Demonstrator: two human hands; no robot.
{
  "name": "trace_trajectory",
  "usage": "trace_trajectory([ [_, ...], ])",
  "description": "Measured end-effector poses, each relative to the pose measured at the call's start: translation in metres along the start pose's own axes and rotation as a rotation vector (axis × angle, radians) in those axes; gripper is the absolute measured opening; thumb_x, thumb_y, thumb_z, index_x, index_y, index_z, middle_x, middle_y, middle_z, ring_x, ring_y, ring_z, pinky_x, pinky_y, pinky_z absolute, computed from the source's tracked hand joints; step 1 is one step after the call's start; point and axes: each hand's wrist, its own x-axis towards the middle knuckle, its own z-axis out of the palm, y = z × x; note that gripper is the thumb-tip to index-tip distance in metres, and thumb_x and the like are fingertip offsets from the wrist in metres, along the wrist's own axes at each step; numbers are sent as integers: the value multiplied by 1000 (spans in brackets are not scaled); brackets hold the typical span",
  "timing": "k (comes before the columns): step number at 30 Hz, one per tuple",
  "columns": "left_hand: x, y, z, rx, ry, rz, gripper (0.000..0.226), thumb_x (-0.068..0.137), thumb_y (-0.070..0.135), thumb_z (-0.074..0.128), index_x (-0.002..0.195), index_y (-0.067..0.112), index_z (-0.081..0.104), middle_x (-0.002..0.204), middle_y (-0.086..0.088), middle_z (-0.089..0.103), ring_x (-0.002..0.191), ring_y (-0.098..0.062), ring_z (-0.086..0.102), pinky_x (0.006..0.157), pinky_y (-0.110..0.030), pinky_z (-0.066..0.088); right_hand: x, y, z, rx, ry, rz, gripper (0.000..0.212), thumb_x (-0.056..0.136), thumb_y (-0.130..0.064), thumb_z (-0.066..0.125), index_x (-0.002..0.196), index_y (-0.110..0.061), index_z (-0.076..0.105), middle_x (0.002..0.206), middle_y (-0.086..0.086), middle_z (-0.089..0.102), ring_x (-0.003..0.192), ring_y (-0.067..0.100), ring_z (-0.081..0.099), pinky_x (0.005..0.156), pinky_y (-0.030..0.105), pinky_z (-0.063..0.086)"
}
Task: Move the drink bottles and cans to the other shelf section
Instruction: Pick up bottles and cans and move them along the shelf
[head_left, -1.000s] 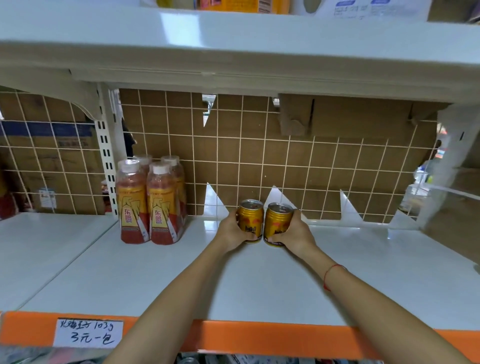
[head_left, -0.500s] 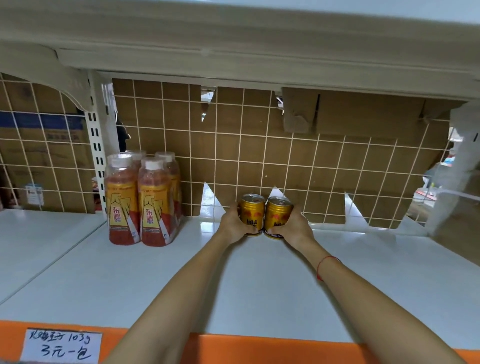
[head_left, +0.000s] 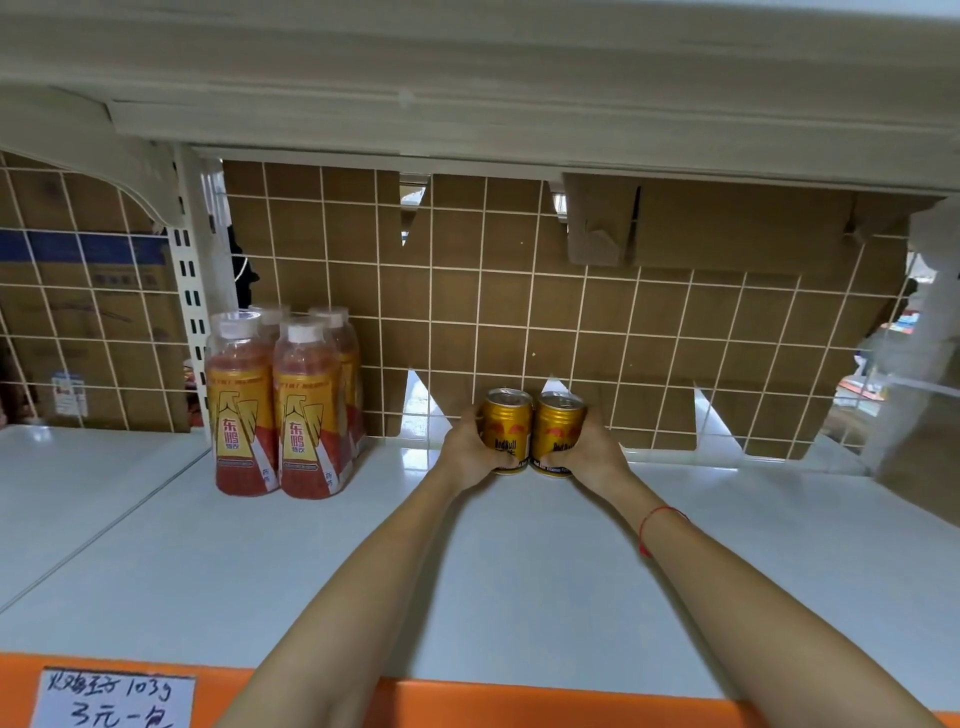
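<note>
At the back of the white shelf, head view: two gold cans stand side by side, touching, close to the wire grid.
Left hand (head_left: 470, 448): fingers curled round the left can (head_left: 506, 431), gripping its outer side; the can sits inside the palm's curve.
Right hand (head_left: 589, 451): wrapped likewise round the right can (head_left: 557, 434) from the opposite side.
Reason for the hold: each hand takes one can, pressed together, probably so both can be set down or carried as a pair.
Can bases: they appear to rest on the shelf (head_left: 519, 571); contact cannot be confirmed.
Bottles (head_left: 280, 405): a cluster of orange-labelled drinks, upright, well to the left of the cans, beside the slotted upright (head_left: 189, 312) that divides the sections.
Wire grid (head_left: 519, 322): backs the shelf, cardboard behind it.
Price tag (head_left: 111, 699): handwritten, on the orange front edge.
</note>
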Motion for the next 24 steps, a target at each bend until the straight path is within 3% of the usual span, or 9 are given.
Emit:
trace_trajectory([
  [24, -4, 4, 4, -43, -16, 3, 80, 71, 6, 81, 135, 13, 34, 124, -7, 55, 108, -20, 55, 86, -26, 44, 2, 5, 3, 32, -9, -16, 76, 66, -16, 84, 126, -12, 38, 123, 11, 58, 110, 29, 57, 93, 41, 47],
])
